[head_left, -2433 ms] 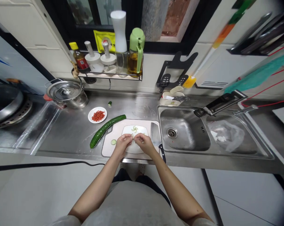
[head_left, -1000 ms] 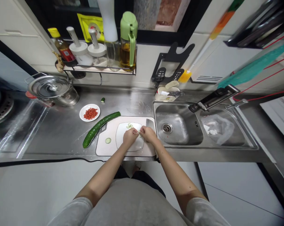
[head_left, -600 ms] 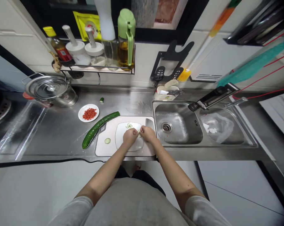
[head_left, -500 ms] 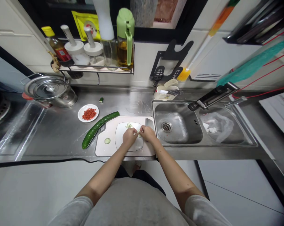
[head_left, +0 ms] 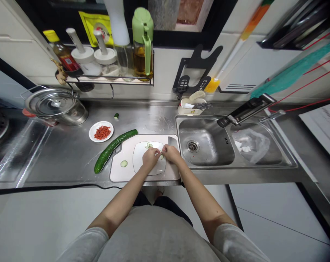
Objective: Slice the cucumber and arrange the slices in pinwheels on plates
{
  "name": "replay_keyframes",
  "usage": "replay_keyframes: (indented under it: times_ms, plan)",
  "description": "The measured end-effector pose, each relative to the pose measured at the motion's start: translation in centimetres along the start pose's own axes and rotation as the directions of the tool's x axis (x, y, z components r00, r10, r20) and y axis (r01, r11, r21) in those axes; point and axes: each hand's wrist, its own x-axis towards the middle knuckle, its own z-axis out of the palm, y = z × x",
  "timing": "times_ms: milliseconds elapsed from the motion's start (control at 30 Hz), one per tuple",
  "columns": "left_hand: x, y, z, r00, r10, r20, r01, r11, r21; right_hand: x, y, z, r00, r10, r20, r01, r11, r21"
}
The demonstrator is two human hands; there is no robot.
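Note:
Over a white squarish plate (head_left: pixel 137 157), my left hand (head_left: pixel 150 158) and my right hand (head_left: pixel 171 154) meet with fingers pinched. A thin, pale-green cucumber slice (head_left: pixel 162 157) shows at their fingertips, largely covered by the fingers. Several cut cucumber pieces (head_left: pixel 148 145) lie on the far part of the plate. The plate rests on a pale cutting board (head_left: pixel 118 174), where a few round cucumber slices (head_left: pixel 124 163) sit left of the plate. A whole green cucumber (head_left: pixel 110 154) lies along the board's left edge. A flat grey blade (head_left: pixel 173 142) is partly visible beside my right hand.
A small plate of red berries (head_left: pixel 91 135) and a cucumber end (head_left: pixel 116 116) lie behind the cucumber. A lidded steel pot (head_left: pixel 72 114) stands at the left. On the right is a double sink (head_left: pixel 208 142) with a faucet (head_left: pixel 244 111). A bottle rack (head_left: pixel 110 80) hangs above.
The view has shifted slightly, moving the surroundings a little left. My hands stay together over the plate; the slice at the fingertips appears turned slightly.

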Motion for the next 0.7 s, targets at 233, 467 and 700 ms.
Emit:
replay_keyframes:
  times_ms: [233, 467, 700]
  plan:
    - [0.2, 0.1, -0.2, 0.999, 0.04, 0.026, -0.04, 0.999, 0.023, -1.2, 1.0, -0.7, 0.997, 0.025, -0.079, -0.018, 0.997, 0.08]
    - [0.5, -0.1, -0.2, 0.998, 0.056, 0.033, -0.057, 0.998, 0.027, -4.0, 0.0, 1.7, 0.993, 0.023, -0.119, -0.03, 0.998, -0.061]
    - [0.8, 0.0, -0.3, 0.997, 0.055, 0.062, -0.057, 0.998, 0.026, -4.3, -0.2, 3.0, 0.983, 0.041, -0.178, -0.062, 0.992, -0.109]
